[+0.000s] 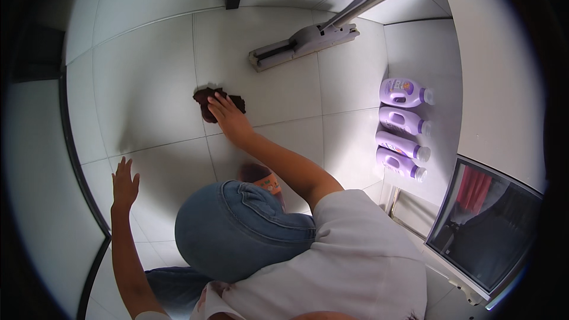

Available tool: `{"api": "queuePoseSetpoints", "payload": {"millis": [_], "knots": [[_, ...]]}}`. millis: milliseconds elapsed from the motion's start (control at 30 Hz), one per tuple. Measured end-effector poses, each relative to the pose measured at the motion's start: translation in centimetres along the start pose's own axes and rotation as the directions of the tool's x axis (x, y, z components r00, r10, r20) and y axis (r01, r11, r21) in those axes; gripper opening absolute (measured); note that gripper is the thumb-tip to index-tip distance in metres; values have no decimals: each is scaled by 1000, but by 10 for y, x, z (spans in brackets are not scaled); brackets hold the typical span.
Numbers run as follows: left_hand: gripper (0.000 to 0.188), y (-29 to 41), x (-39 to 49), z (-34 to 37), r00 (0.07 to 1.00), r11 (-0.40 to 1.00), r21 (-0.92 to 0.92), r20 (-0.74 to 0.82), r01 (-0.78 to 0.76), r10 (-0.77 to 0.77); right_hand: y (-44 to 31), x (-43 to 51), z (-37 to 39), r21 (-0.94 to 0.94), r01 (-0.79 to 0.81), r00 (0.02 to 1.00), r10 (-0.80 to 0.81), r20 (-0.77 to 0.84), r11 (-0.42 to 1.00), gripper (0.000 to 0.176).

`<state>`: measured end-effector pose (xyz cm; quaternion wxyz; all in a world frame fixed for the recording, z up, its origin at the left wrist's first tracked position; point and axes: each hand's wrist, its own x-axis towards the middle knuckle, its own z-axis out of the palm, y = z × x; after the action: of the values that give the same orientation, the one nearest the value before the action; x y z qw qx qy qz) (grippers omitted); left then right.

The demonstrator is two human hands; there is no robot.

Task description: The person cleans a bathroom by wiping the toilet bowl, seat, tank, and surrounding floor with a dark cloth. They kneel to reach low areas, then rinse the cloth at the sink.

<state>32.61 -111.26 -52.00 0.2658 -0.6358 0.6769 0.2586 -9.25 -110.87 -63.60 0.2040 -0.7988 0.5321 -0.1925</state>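
Note:
My right hand [229,118] presses down on a dark brown cloth [209,102], which lies crumpled on the white tiled floor [146,98]. Its fingers rest over the cloth's middle and right part. Off to the left, my left hand [125,184] holds nothing, with its fingers apart over the tiles; whether it touches the floor cannot be told. Under my right forearm, close to my bent knee in jeans, is a bottle with an orange label [266,182], partly hidden by the knee.
A flat mop head [306,44] on a metal pole lies beyond the cloth. Several purple plastic bottles with clear caps [400,115] line the wall at right. Near them are a dark glass-fronted panel [484,226] and a white frame. A black-edged threshold [71,142] runs along the left.

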Motion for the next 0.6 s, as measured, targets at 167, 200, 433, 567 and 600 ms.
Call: {"api": "queuePoseSetpoints", "payload": {"millis": [167,200,433,567,600], "knots": [[46,85,27,-56,915,943,-112,-302,-313,268,7,-19,-9,67,-28,996,33,-80,997,48],[43,109,32,-71,877,927,-72,-360,-367,319,10,-32,-16,97,-88,994,94,-50,991,50],[37,292,54,-176,591,620,-166,-558,-767,583,52,-153,-98,336,-565,691,655,-307,754,44],[47,415,65,-233,456,438,-188,-597,-879,660,94,-181,-129,418,-702,459,815,-354,577,42],[47,442,67,-243,399,349,-211,-637,-913,660,100,-184,-133,449,-751,372,872,-318,484,41]]}}
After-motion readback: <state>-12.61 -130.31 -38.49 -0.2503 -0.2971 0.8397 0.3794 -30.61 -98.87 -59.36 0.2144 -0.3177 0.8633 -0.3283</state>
